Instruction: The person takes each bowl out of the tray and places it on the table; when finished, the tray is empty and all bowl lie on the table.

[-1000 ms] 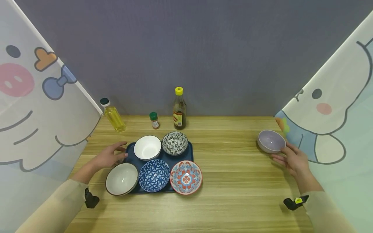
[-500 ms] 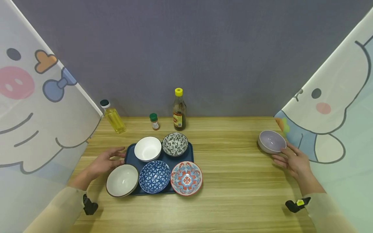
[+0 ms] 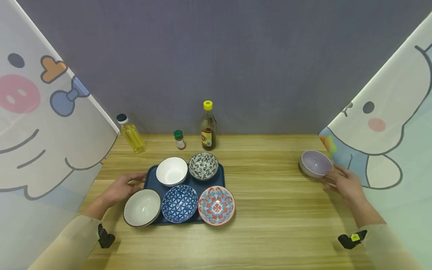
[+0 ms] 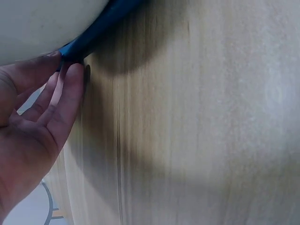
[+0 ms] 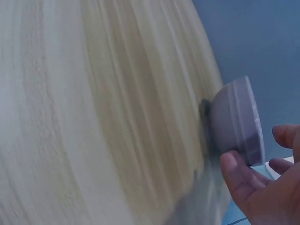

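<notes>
The lilac bowl (image 3: 315,164) is at the right of the frame, mouth up, seemingly standing on the counter (image 3: 263,180); the right hand (image 3: 345,185) is loosely open about its near right side, one fingertip against the outer wall in the right wrist view, with another digit apart from the rim; its gloss suggests glazed ceramic, so I judge it light, rigid, a little slippery and easily chipped; thumb over the rim with fingers under the wall should hold it best. The tray (image 3: 153,182) lies left of centre; the left hand (image 3: 119,190) has its fingers reaching to its left edge, fairly straight, thumb close by; whether they truly pinch it I cannot tell. The tray looks thin and stiff, and is probably heavy under five bowls; a hold at both short edges would suit, kept level, since the cream bowl (image 3: 142,207) and red bowl (image 3: 216,205) overhang its lower corners and could slide; the blue bowl (image 3: 180,203) sits between them, ready to knock against either.
</notes>
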`<control>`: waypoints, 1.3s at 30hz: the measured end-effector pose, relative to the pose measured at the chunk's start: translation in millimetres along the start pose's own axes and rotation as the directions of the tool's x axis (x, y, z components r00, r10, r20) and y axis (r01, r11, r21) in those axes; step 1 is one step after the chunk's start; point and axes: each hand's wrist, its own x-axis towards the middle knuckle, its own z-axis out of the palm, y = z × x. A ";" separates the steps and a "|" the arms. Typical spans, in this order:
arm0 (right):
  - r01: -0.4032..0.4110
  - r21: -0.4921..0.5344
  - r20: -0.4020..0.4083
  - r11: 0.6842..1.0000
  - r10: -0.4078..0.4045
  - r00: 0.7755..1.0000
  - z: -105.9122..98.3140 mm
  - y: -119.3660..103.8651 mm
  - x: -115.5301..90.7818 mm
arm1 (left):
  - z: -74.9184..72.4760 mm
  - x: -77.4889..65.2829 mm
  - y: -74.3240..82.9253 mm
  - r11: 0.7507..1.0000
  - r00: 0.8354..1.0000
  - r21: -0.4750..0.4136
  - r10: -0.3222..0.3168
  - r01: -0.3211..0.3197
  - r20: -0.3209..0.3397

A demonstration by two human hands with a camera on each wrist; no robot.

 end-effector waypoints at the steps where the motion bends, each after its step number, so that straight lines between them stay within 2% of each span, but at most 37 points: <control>1: 0.018 -0.058 0.004 0.998 -0.018 1.000 -1.4 -2.4 -0.3 | 0.1 0.2 0.7 1.000 1.000 0.000 0.002 -0.002 -0.002; 3: 0.050 -0.162 0.008 0.986 -0.050 0.999 -4.2 -8.6 -0.8 | 0.2 0.6 1.6 1.000 1.000 0.002 0.005 -0.005 -0.005; 6: 0.096 -0.311 -0.001 0.946 -0.102 0.995 -6.2 -21.4 -3.4 | 0.3 1.5 1.2 1.000 1.000 0.010 0.007 -0.007 -0.009; 11: 0.146 -0.424 -0.013 0.894 -0.167 0.986 3.1 -51.7 -9.8 | -0.7 2.5 1.3 1.000 1.000 0.026 0.008 -0.008 -0.010; 16: 0.189 -0.435 0.042 0.880 -0.190 0.981 26.7 -80.0 -9.7 | -2.0 2.3 3.3 1.000 1.000 0.028 -0.008 0.008 0.000; 22: 0.248 -0.456 0.149 0.855 -0.202 0.968 71.1 -107.3 -7.9 | -1.8 3.2 7.0 1.000 1.000 0.018 -0.016 0.015 0.010; 26: 0.307 -0.432 0.218 0.848 -0.232 0.948 103.2 -119.8 -4.0 | -3.6 4.1 11.0 0.997 0.997 -0.001 -0.077 0.078 0.016; 29: 0.329 -0.380 0.259 0.864 -0.242 0.935 128.3 -124.2 0.8 | -5.3 4.4 13.5 0.992 0.992 -0.025 -0.122 0.123 0.024; 32: 0.349 -0.342 0.307 0.872 -0.247 0.919 153.8 -123.6 7.6 | -5.5 5.4 14.2 0.989 0.990 -0.034 -0.141 0.142 0.017; 39: 0.348 -0.320 0.449 0.881 -0.183 0.875 207.7 -112.0 22.2 | -3.1 10.2 12.6 0.992 0.993 -0.046 -0.120 0.120 0.007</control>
